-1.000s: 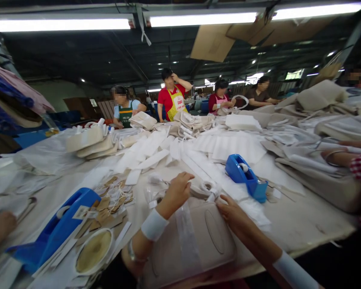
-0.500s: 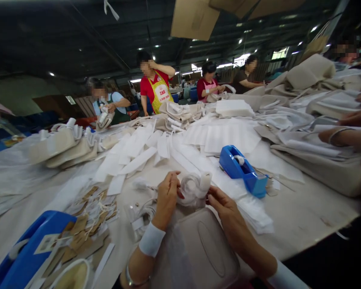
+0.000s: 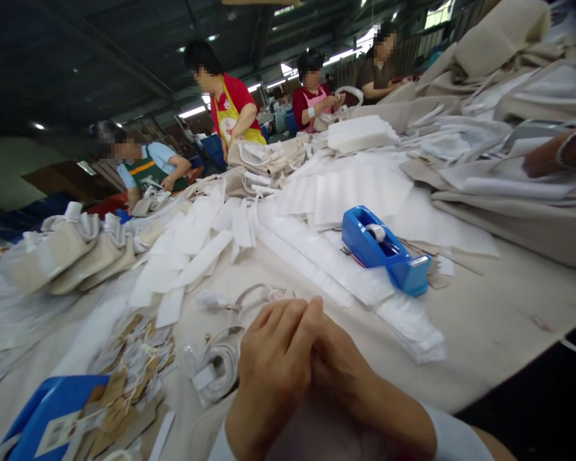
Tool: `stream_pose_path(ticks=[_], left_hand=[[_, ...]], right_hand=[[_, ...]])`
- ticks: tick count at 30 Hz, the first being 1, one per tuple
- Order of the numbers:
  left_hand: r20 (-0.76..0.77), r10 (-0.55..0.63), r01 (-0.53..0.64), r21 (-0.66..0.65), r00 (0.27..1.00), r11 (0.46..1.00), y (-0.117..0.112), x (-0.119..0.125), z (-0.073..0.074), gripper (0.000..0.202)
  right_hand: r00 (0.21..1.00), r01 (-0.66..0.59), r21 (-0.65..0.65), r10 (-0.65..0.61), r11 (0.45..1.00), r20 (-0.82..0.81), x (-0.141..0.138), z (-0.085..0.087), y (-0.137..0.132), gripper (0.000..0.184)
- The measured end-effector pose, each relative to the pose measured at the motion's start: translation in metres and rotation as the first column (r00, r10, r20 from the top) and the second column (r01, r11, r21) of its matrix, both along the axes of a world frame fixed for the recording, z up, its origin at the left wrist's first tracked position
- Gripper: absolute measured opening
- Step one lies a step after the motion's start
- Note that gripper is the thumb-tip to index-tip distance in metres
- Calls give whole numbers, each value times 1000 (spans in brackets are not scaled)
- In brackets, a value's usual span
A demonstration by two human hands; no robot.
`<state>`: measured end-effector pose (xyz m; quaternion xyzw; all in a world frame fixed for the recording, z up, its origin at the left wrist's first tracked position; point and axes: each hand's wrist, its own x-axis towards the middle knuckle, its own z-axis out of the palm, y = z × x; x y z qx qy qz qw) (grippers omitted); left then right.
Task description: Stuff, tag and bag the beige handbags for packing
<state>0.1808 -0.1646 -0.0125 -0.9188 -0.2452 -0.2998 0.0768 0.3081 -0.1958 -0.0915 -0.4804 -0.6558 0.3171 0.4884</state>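
My left hand (image 3: 276, 362) and my right hand (image 3: 340, 358) are closed together, fingers overlapping, low in front of me. Whatever lies inside them is hidden. Below, between my forearms, shows a dim beige surface (image 3: 307, 429), mostly covered by the arms. Left of my left hand lies a coiled pale strap (image 3: 221, 371) in clear wrapping. Just beyond my fingers a thin strap (image 3: 252, 293) curves across the table. A blue tape dispenser (image 3: 384, 250) stands past my right hand.
Cardboard tags (image 3: 125, 390) with strings lie at the left, beside a second blue tape dispenser (image 3: 48, 416). White foam strips (image 3: 201, 256) and sheets (image 3: 360, 192) spread across the middle. Beige bags (image 3: 509, 218) pile up at the right. Several people work across the table.
Half a second ago my hands were apart, holding a coiled white strap above a beige bag. They have come together, nearer to me, and the coil is out of sight. The view has shifted.
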Motion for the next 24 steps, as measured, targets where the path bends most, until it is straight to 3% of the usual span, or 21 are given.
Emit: stream_pose_path(ticks=[2,4,6,9,13,16,20,24], left_hand=[[-208,177,-186,-20,962,982,15,3,-11,37],[-397,355,-394,-18,846,919,28,2,-17,32],[-526,395,-487,-43,754,872,36,1,-15,32],[-616,321,-466,-84,719,881,35,4,-8,43],[-712,194,-422,-156,675,893,29,13,-7,54],[-700,52,-359,-299,712,884,33,11,-16,63],[-646,-44,-343,-460,762,819,42,3,-22,76],[-516,-75,-272,-564,854,780,38,3,-15,62]], right_hand=[[992,-33,-91,22,995,-122,6,1,-2,29],[969,-26,-276,-44,961,-243,13,4,-7,37],[943,-4,-463,-151,886,-297,20,7,-13,49],[939,-35,-612,-183,790,-290,28,9,-22,71],[955,-89,-654,-123,751,-270,33,9,-29,87],[962,-104,-652,-89,751,-256,35,7,-30,91],[950,-123,-655,-103,746,-295,36,6,-31,94],[946,-150,-684,-97,714,-308,39,8,-36,99]])
